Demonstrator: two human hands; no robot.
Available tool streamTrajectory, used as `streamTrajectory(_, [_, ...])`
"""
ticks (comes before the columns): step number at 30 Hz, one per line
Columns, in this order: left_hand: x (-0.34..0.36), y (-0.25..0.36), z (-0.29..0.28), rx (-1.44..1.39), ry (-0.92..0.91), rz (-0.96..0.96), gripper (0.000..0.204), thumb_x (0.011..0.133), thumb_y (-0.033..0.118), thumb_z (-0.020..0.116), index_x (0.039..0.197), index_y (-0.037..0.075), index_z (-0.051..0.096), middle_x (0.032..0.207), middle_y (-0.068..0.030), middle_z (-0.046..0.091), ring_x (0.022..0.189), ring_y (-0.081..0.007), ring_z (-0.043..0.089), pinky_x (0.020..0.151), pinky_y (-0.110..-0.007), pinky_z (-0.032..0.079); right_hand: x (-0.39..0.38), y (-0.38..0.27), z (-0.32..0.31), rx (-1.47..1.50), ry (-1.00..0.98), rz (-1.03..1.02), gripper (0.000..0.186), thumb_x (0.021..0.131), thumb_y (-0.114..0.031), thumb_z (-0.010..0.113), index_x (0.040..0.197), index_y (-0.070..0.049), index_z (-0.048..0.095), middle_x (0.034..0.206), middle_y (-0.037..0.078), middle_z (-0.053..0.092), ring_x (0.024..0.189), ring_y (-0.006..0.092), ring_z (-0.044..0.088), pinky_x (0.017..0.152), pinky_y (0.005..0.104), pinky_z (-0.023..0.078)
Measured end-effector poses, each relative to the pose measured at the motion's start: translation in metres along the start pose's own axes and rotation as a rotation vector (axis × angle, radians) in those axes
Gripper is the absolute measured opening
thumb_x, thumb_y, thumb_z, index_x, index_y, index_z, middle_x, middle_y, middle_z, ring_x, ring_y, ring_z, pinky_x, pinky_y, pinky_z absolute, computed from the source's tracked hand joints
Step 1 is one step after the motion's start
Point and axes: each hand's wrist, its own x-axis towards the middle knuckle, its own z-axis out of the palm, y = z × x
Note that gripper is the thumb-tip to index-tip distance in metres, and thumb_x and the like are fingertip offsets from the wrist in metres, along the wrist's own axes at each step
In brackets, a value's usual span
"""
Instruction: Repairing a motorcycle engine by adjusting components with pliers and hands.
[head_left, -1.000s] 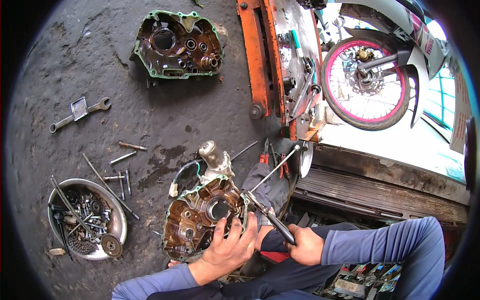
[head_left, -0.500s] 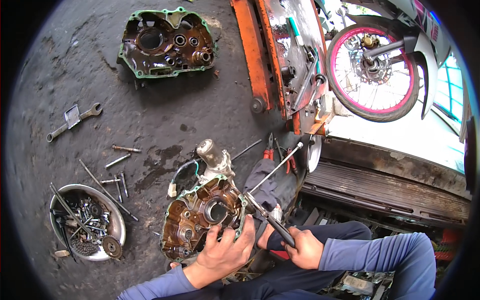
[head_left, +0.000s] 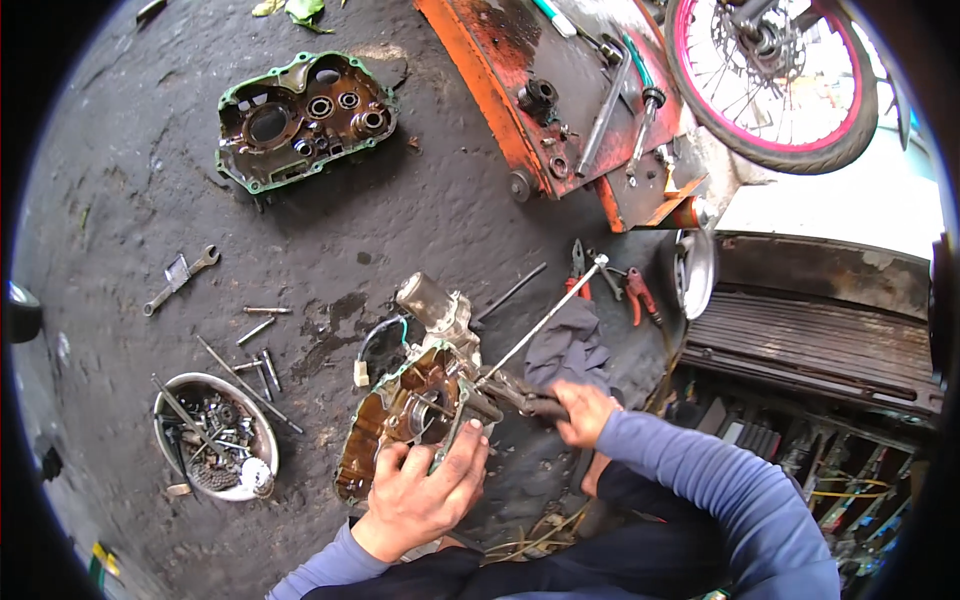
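Observation:
My left hand (head_left: pixel 425 497) curls over the near edge of an oily, brown-stained engine case half (head_left: pixel 365 445), its fingers pressed on the rim. A silver cylindrical motor (head_left: pixel 432 303) with a short wire and white connector sits at the case's far side. My right hand (head_left: pixel 582 412) is closed round the dark handle of a metal tool (head_left: pixel 520 392), whose head lies against the case's right side; its exact kind is unclear. A long thin rod (head_left: pixel 540 322) with a socket-like tip slants away from there. Whether rod and tool are joined, I cannot tell.
A second case half (head_left: pixel 300 125) lies far left. A combination wrench (head_left: pixel 182 280), loose bolts (head_left: pixel 268 310) and a bowl (head_left: pixel 160 430) of small parts are at left. Pliers (head_left: pixel 578 262), a grey cloth (head_left: pixel 570 350), an orange stand (head_left: pixel 490 90) and a motorcycle wheel (head_left: pixel 860 110) are right.
The case half has tipped up more toward its edge. My right hand has moved up with the tool, now blurred; my left still holds the case. The whole view has shifted.

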Motion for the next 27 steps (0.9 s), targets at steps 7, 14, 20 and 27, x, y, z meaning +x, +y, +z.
streamTrajectory(7, [0.005,0.025,0.005,0.072,-0.034,0.061,0.035,0.069,0.021,0.071,0.102,0.009,0.070,0.119,-0.0014,0.061,0.068,-0.0172,0.053,0.066,-0.033,0.043,0.054,0.051,0.022,0.020,0.101,-0.280,0.056,0.059,-0.010,0.072,0.109,-0.003,0.050,0.097,0.016,0.058,0.086,0.0360,0.061,0.073,0.0432,0.050])
streamTrajectory(14, [0.012,0.026,-0.006,0.110,-0.037,-0.051,0.043,0.061,0.022,0.073,0.101,0.009,0.065,0.116,-0.0035,0.061,0.079,-0.0214,0.055,0.076,-0.038,0.040,0.024,0.000,0.009,-0.290,0.270,0.020,0.044,0.075,-0.013,0.064,0.116,-0.001,0.055,0.101,0.018,0.055,0.084,0.0300,0.064,0.073,0.0412,0.053])
streamTrajectory(20, [0.010,0.025,-0.006,0.112,-0.014,-0.062,0.045,0.060,0.023,0.074,0.103,0.010,0.065,0.116,-0.0028,0.062,0.079,-0.0206,0.055,0.080,-0.040,0.038,0.021,-0.016,0.010,-0.224,0.193,0.190,0.039,0.076,-0.010,0.060,0.114,-0.001,0.056,0.099,0.015,0.058,0.082,0.0310,0.064,0.072,0.0408,0.054])
streamTrajectory(27, [0.013,0.027,-0.005,0.095,-0.009,-0.080,0.044,0.059,0.022,0.073,0.101,0.010,0.066,0.115,-0.0025,0.063,0.078,-0.0208,0.055,0.081,-0.040,0.038,0.012,-0.019,0.028,-0.003,0.706,0.187,0.035,0.065,-0.004,0.068,0.100,-0.004,0.060,0.094,0.013,0.060,0.091,0.0332,0.059,0.078,0.0408,0.049])
